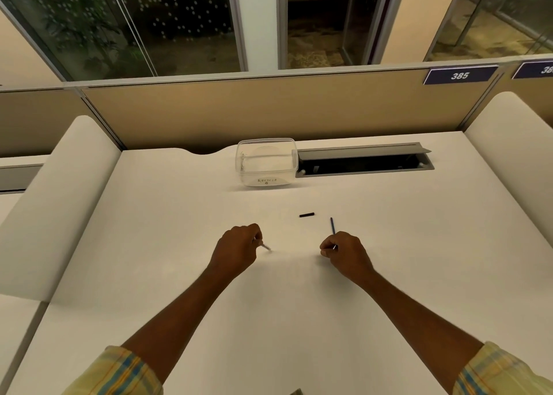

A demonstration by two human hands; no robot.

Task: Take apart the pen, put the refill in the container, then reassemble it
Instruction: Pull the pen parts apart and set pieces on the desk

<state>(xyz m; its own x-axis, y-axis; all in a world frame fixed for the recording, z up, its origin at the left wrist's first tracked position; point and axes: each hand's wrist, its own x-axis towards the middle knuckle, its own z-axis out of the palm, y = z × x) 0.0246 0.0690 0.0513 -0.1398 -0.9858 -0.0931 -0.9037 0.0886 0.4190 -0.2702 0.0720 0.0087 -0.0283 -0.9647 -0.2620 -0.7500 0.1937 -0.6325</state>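
Observation:
My left hand (238, 249) is closed on a clear pen barrel (265, 247), whose end pokes out toward the right. My right hand (344, 252) grips a thin blue refill (332, 225) that sticks up and away from the fist. A small black pen piece (306, 215) lies loose on the white desk (179, 215) beyond and between both hands. A clear plastic container (266, 162) with handwriting on its front stands open at the back of the desk, well beyond the hands.
An open grey cable tray slot (363, 162) sits right of the container. Tan partition panels (239, 110) close the desk's back, and white rounded dividers (59, 200) flank both sides. A number plate (459, 75) hangs at the top right.

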